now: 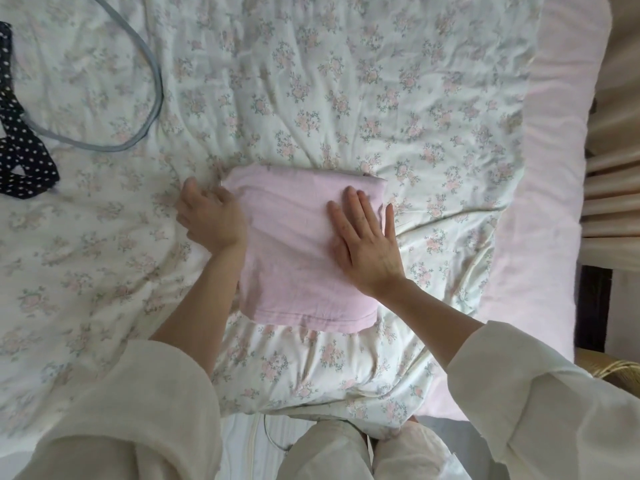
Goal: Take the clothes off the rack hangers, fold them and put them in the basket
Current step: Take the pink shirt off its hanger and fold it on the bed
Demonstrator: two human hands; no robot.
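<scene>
Fingers of the left hand [211, 220] curl at the left edge of the folded pink garment [298, 251]; the fingertips seem tucked against or under that edge, though whether they actually pinch cloth or only nudge it I cannot tell, since the hand's back hides them. The thumb sticks out to the far side, resting on the floral quilt [381, 98]. Directly to the right of these fingers lies the garment, a thick, roughly square packet with its hemmed edge nearest the person and its folded edge on the far side.

Further right, the right hand [363, 237] lies flat on top of the packet near its right border. Its fingers [349, 202] are straight and slightly spread, palm down, pressing the cloth; the little finger hangs just past the right edge onto the quilt. It holds nothing, only presses.

So the garment sits between the two hands, touched by both, and neither is clearly nearer. The fold looks finished, or nearly so, and I judge the step in hand to be smoothing and squaring the packet before lifting it. A woven rim [620, 368] shows at the lower right, well off beyond the right hand, likely the basket; if so, the packet must travel rightward and toward the person. Lifting calls for both hands to slide under opposite edges, or the layers may slip apart.

Off to the far left of the left fingers lie a dotted dark garment [20, 157] and a grey hanger [152, 109].
</scene>
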